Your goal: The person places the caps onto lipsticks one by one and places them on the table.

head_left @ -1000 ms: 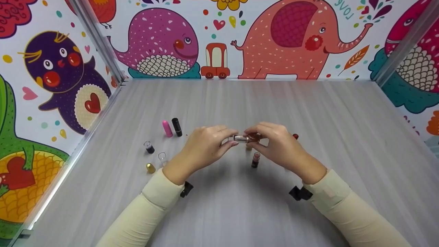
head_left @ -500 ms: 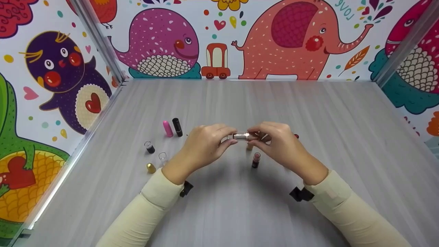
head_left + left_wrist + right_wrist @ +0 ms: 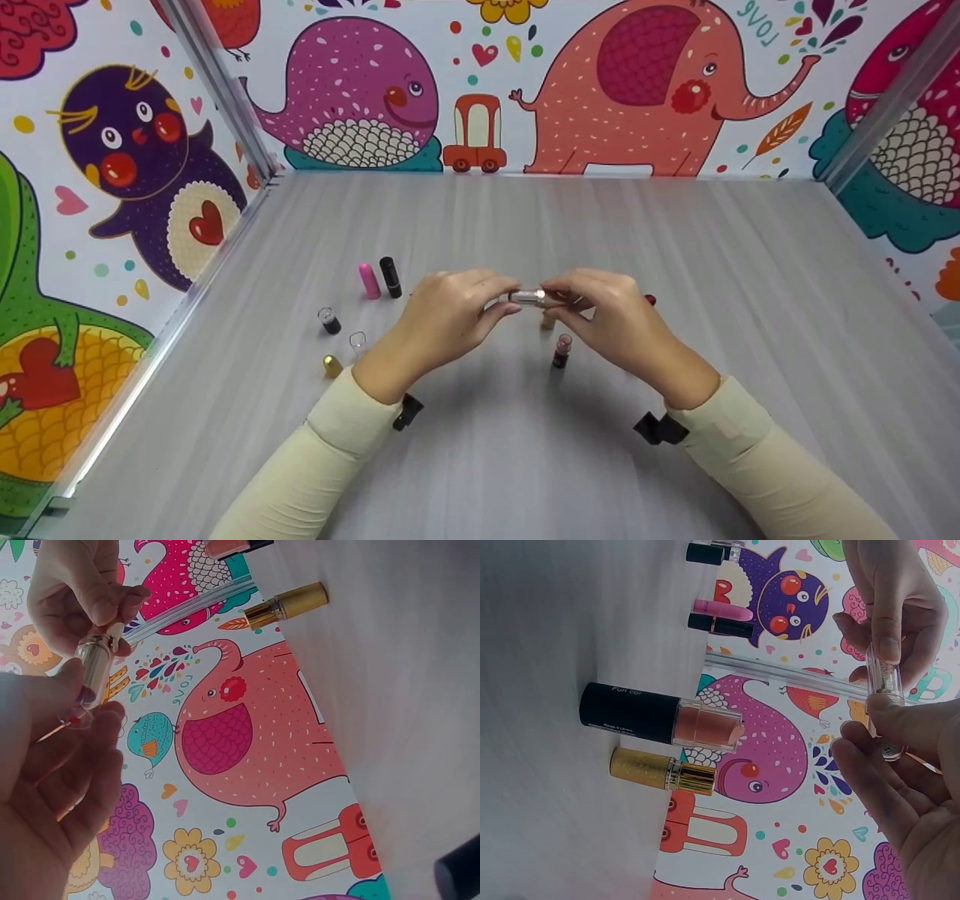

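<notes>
A slim silvery, see-through lipstick tube [image 3: 529, 298] is held level above the table between both hands. My left hand [image 3: 454, 315] pinches its left end with thumb and fingers, while the right hand [image 3: 604, 311] pinches the other end, partly hiding it. Seen from the left wrist, the tube [image 3: 94, 667] has a clear cylinder with something dark inside. In the right wrist view its clear rounded end [image 3: 891, 750] shows below the fingertips. Close to the right hand stand an uncapped black lipstick with a peach-pink tip [image 3: 561, 351] and a gold lipstick [image 3: 641, 767].
On the left of the table stand a pink cap [image 3: 368, 280], a black tube [image 3: 391, 277], a clear-and-black cap [image 3: 328, 321], a clear cap [image 3: 358, 342] and a gold cap [image 3: 331, 366]. Something red [image 3: 650, 300] peeks out behind the right hand. Patterned panels [image 3: 480, 90] border the table.
The tube's brown right part, visible beside the silver one a second ago, is now mostly covered by the right fingers. The tube lies straighter; both hands stay nearly in place.
</notes>
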`<state>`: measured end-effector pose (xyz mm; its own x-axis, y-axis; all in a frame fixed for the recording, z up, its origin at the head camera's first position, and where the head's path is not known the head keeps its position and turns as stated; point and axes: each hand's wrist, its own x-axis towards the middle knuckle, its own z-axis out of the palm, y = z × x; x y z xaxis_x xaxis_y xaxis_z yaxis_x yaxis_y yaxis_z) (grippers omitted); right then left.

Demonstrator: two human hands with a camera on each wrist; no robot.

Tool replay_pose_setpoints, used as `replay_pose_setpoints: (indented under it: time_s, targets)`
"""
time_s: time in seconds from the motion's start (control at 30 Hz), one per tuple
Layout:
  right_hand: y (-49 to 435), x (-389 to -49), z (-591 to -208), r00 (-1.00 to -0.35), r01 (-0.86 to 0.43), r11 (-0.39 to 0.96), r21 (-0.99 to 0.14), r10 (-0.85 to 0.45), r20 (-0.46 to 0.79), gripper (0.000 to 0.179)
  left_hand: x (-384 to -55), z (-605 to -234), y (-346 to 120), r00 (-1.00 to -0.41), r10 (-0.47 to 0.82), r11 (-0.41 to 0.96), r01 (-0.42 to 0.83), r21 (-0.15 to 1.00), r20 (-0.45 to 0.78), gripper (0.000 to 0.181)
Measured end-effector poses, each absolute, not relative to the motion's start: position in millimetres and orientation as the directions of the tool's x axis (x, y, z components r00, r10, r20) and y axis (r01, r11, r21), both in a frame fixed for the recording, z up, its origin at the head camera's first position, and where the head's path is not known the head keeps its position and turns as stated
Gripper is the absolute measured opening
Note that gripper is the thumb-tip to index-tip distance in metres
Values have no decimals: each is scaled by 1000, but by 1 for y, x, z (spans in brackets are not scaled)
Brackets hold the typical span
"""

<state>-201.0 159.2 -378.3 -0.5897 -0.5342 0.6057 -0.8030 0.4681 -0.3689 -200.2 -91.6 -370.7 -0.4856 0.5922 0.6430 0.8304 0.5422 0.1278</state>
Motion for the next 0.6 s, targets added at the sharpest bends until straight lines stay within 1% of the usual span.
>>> replay_pose_setpoints:
  time_s: [0.17, 0.37, 0.6]
  targets:
    - [159, -201, -379, -591, -802, 467, -373, -533, 605, 30, -199, -371, -92, -485, 593, 541, 831, 127, 643, 20]
    - [159, -201, -379, -575, -815, 442, -375, -530, 624, 30, -200, -372, -92, -461, 593, 535, 838, 105, 660, 20]
    - [159, -200, -379, -585, -807, 457, -375, -531, 613, 31, -201, -373, -90, -456, 595, 534, 840, 98, 662, 20]
